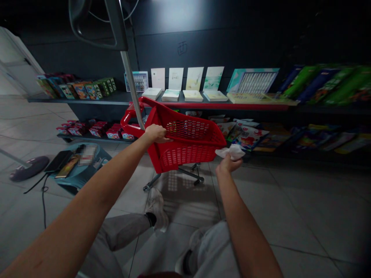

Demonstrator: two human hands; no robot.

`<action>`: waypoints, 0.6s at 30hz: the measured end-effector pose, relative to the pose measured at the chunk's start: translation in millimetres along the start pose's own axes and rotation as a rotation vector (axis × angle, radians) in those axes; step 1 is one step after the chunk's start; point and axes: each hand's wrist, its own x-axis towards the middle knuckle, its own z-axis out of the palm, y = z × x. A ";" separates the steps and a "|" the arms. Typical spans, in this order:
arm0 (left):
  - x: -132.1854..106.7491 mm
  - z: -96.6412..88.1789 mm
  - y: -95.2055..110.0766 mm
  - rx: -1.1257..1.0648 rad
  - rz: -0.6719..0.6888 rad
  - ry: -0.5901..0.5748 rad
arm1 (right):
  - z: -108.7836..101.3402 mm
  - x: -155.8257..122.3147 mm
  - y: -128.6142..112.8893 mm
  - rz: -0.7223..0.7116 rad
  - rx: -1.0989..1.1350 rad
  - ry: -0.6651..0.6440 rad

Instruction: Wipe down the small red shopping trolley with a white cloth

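Observation:
A small red shopping cart [188, 152] with a perforated plastic basket stands on wheels in front of me. My left hand [156, 133] is closed over the basket's near side rim, close to the handle end. At the far end of the basket, my right hand [230, 163] pinches a crumpled white wipe [232, 151]. The wipe is beside the basket's front corner; I cannot tell whether it touches the plastic. The cart's red handle [127, 117] shows to the left of my left hand, partly behind a metal pole.
Behind the cart runs a dark shelf [101, 99] with boxes, cards and bagged goods. A metal pole [131, 77] with a grey frame rises at the cart's handle. A blue-green stool [78, 175] bearing a phone and other items stands left, near a cable [44, 200] and a round base [29, 168].

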 end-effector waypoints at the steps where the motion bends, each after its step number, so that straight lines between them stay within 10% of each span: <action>1: -1.1 0.0 -0.8 -0.001 0.006 -0.001 | 3.4 -2.4 -6.1 -0.111 -0.030 -0.023; 10: -11.2 2.9 -11.1 -0.018 0.004 -0.016 | 22.1 -61.4 -49.5 -0.812 -0.302 -0.487; 18: -20.0 6.8 -36.0 -0.012 0.067 -0.021 | 8.4 -75.9 -51.8 -0.958 -0.449 -0.662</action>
